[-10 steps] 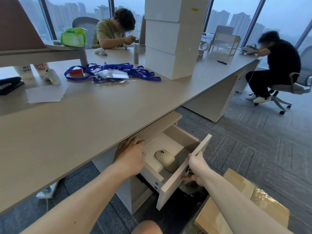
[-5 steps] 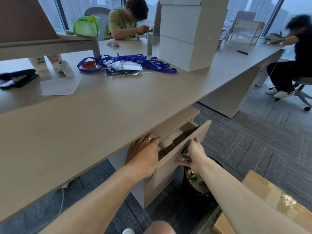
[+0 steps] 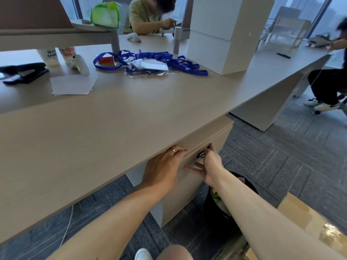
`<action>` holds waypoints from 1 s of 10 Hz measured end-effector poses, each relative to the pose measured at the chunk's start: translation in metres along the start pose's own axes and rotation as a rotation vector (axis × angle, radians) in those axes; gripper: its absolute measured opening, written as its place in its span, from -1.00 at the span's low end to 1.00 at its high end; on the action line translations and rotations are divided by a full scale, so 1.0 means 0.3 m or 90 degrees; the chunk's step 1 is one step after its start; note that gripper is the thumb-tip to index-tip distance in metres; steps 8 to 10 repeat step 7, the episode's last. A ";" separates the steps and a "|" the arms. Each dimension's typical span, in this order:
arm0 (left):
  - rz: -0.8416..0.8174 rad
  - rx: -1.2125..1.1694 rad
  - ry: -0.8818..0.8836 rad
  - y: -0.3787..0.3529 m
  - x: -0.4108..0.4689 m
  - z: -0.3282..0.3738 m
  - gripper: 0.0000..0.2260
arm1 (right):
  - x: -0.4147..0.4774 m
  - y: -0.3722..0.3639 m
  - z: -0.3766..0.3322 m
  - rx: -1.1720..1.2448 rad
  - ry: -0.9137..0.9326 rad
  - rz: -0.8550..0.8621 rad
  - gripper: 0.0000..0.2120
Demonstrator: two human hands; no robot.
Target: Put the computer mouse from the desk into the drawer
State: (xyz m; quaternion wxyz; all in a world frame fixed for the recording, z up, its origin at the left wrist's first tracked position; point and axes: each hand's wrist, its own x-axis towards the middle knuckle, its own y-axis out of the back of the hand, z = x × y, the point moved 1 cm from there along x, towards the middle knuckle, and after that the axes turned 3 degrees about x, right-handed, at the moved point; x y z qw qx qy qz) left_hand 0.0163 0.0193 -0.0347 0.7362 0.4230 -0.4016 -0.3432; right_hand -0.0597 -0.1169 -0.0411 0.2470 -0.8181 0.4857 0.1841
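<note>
The drawer [image 3: 197,145] under the desk [image 3: 112,128] is pushed fully in, flush with the cabinet. The computer mouse is not visible; the closed drawer front hides the inside. My left hand [image 3: 163,169] lies flat against the left part of the drawer front, just under the desk edge, fingers spread and holding nothing. My right hand [image 3: 211,165] is at the small metal key [image 3: 201,154] in the drawer's lock, thumb and forefinger pinched on it, the other fingers splayed against the front.
A black bin [image 3: 216,209] stands on the floor right of the cabinet, under my right forearm. A cardboard box [image 3: 309,222] sits at the lower right. Blue lanyards [image 3: 159,61], stacked white boxes [image 3: 221,38], paper and a stapler lie farther back. Two people sit beyond.
The drawer, open with the mouse lying inside a second ago, has been pushed shut by both hands. The mouse has gone out of sight.
</note>
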 end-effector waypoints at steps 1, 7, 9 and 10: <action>0.014 -0.030 -0.013 -0.004 0.001 -0.009 -0.38 | 0.015 -0.001 0.006 0.016 0.003 -0.007 -0.50; 0.041 0.067 -0.005 -0.004 -0.029 0.024 -0.27 | -0.049 0.053 -0.084 -0.135 0.010 0.013 -0.50; 0.041 0.067 -0.005 -0.004 -0.029 0.024 -0.27 | -0.049 0.053 -0.084 -0.135 0.010 0.013 -0.50; 0.041 0.067 -0.005 -0.004 -0.029 0.024 -0.27 | -0.049 0.053 -0.084 -0.135 0.010 0.013 -0.50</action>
